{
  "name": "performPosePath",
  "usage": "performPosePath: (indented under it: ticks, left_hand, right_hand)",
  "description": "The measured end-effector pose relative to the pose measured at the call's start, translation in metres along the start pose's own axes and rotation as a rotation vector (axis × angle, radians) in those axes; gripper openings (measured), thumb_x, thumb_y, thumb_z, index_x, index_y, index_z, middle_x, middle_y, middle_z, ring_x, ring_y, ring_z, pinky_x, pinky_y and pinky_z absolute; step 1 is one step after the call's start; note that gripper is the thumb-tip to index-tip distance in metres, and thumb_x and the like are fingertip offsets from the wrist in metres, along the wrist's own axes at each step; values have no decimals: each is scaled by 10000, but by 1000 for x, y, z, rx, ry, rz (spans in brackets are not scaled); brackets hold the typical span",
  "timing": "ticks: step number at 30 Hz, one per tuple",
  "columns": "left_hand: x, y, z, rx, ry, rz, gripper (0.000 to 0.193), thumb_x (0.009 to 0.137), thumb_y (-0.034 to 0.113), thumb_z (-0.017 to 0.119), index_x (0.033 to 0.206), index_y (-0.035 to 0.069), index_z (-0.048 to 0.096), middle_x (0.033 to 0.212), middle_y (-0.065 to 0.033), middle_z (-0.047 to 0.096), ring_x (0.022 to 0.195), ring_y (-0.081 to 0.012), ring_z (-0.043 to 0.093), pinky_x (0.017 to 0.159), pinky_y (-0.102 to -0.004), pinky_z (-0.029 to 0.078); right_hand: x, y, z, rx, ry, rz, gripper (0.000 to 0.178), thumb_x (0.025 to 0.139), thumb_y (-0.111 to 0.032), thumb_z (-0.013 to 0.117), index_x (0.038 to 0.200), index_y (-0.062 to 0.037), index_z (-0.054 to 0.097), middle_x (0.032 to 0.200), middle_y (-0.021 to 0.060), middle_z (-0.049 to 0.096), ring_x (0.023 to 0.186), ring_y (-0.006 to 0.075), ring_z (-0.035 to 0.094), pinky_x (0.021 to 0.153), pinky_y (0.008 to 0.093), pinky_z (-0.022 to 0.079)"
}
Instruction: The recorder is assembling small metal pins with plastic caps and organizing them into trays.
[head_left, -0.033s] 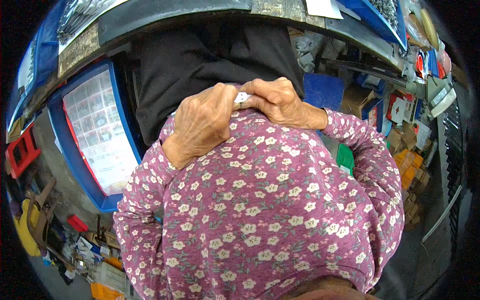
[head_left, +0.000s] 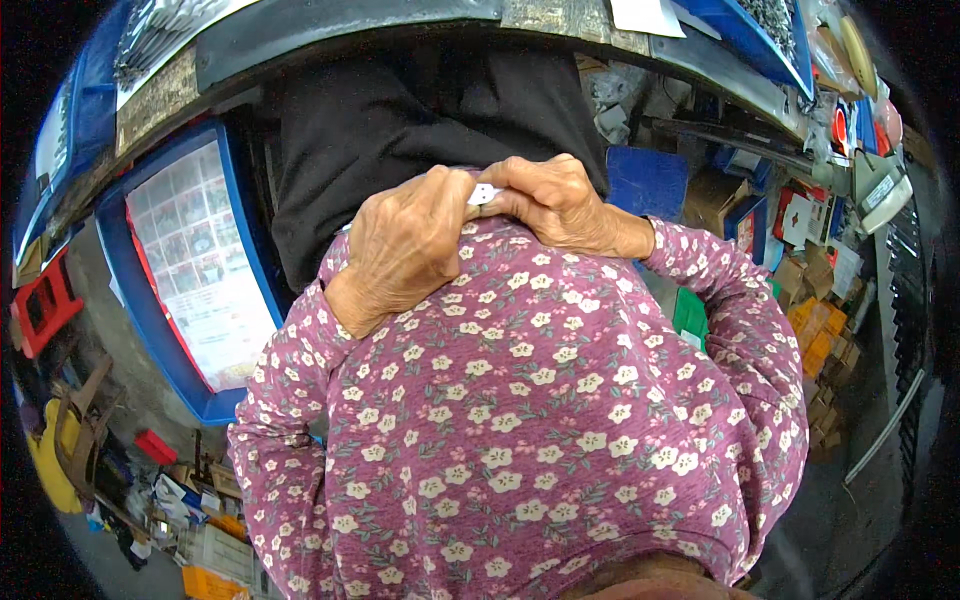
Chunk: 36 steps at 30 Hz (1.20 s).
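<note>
At my waist, both hands meet around a small white piece with dark dots (head_left: 483, 194); most of it is hidden by fingers, and its kind cannot be told. My left hand (head_left: 405, 232) is closed, its fingers curled down against the piece's left side. From the right, my right hand (head_left: 552, 203) pinches it between thumb and forefinger. Both hands rest close against the purple flowered top (head_left: 520, 380), just at the edge of the black cloth (head_left: 430, 110) over my lap.
A worn workbench edge (head_left: 350, 35) curves across the front, with blue bins (head_left: 745, 25) of small metal parts on it. To my left stands a blue tray (head_left: 215, 405) holding a printed sheet (head_left: 205, 250). Cardboard boxes (head_left: 815, 320) and a red stool (head_left: 45, 300) lie farther out.
</note>
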<state>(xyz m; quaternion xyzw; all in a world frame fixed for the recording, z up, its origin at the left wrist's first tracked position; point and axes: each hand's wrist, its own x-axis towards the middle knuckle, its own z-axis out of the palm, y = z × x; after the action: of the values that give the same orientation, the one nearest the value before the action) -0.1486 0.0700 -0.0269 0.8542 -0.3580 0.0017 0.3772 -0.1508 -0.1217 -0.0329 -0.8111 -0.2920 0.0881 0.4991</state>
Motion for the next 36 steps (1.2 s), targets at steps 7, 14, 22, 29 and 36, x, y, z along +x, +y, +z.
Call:
performPosePath:
  ticks: [7, 14, 22, 29, 36]
  left_hand:
    - [5, -1, -2, 33, 18, 8, 118, 729, 44, 561, 788, 42, 459, 668, -83, 463, 588, -208, 546, 508, -312, 439]
    - [21, -13, 0, 6, 33, 53, 78, 739, 41, 528, 793, 37, 472, 651, -92, 431, 571, -227, 517, 501, -326, 421]
    - [39, -16, -9, -132, 122, -62, 127, 750, 27, 587, 847, 7, 508, 723, -128, 538, 602, -290, 565, 521, -349, 437]
    - [59, -23, -17, -287, 119, -151, 111, 783, 27, 574, 868, 8, 505, 716, -144, 559, 608, -302, 574, 521, -344, 438]
    - [72, -25, -31, -449, 152, -285, 86, 791, -12, 540, 868, -1, 503, 680, -116, 557, 562, -208, 557, 510, -286, 418]
  right_hand:
    - [5, -2, -5, 47, -11, 40, 169, 811, -118, 597, 904, 23, 590, 774, 126, 636, 678, 246, 648, 584, 283, 498]
    - [11, 5, -17, 103, -3, 124, 173, 812, -141, 597, 897, 10, 585, 758, 135, 619, 681, 263, 633, 581, 314, 483]
    - [43, -5, -79, 92, 149, 265, 139, 831, -123, 554, 873, -2, 607, 635, 19, 569, 565, 72, 536, 497, 223, 418]
    - [96, 54, -150, -471, 510, 153, 145, 808, -106, 553, 838, 24, 609, 641, 33, 573, 536, 70, 475, 485, 232, 392]
    - [130, 94, -167, -784, 470, -2, 115, 787, -104, 568, 832, -9, 615, 728, 102, 578, 618, 224, 566, 571, 319, 451]
